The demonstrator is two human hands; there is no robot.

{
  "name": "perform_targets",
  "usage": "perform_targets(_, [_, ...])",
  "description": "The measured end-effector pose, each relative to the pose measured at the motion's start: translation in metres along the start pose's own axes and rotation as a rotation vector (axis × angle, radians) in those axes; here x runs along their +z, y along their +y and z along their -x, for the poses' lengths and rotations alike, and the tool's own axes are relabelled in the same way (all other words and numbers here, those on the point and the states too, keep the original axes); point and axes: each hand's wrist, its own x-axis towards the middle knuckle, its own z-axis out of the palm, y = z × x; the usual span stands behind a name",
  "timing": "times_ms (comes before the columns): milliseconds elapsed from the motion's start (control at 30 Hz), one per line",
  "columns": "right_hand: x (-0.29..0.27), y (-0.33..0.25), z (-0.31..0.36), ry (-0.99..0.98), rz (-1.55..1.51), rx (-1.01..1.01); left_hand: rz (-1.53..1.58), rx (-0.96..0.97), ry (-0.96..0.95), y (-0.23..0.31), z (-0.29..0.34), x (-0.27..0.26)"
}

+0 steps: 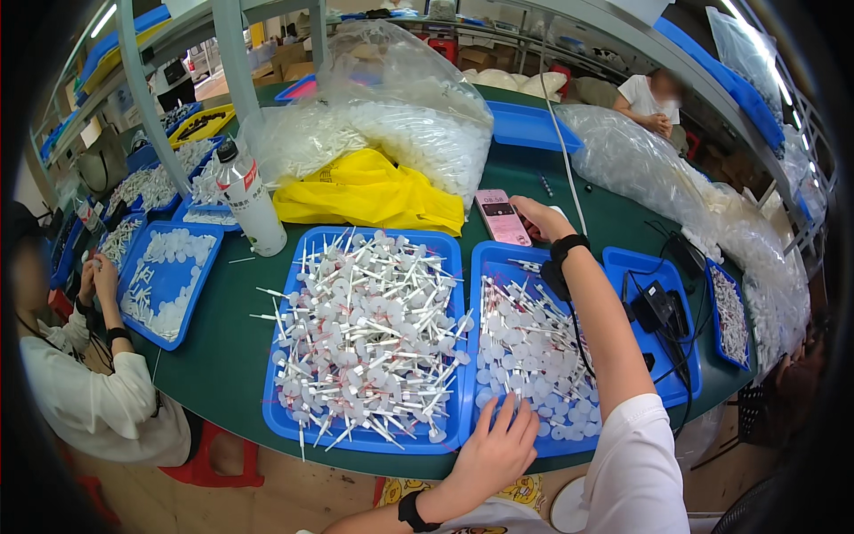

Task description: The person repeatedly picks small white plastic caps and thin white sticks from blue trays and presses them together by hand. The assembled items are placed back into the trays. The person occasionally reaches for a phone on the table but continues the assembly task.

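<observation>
A pink phone (503, 217) with its screen lit lies beyond the trays. My right hand (541, 220) is at its right side, fingers curled against the edge; a small white thing shows partly behind the hand. My left hand (500, 440) rests, fingers apart, at the front edge of the right blue tray (470, 392), touching or just over the small parts there. That tray holds many thin white sticks with translucent round discs (516, 356). To its left, another blue tray (274, 392) is heaped with similar white stick-and-disc pieces (369, 338).
A white bottle (252, 200) stands left of a yellow bag (369, 191) and large clear bags of white parts (436, 125). At right, a blue tray (691, 378) holds a black adapter and cables (658, 311). A co-worker (89, 374) sits at left; another person (654, 102) is across the table.
</observation>
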Motion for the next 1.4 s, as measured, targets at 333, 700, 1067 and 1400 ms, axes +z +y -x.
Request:
perform_targets(333, [-0.025, 0.022, -0.021, -0.11, -0.019, 0.052, 0.169, 0.035, 0.12, -0.002, 0.001, 0.005])
perform_targets(700, [-0.008, 0.046, 0.164, 0.151, 0.903, -0.697, 0.47, -0.068, 0.169, -0.005, 0.002, -0.002])
perform_targets(1067, [0.013, 0.073, 0.197, 0.139, 0.822, -0.72, 0.518, -0.138, 0.198, -0.003, 0.0, -0.006])
perform_targets(1400, [0.002, 0.067, 0.213, 0.354, 0.646, -0.806, 0.776, -0.331, 0.242, -0.009, -0.006, -0.02])
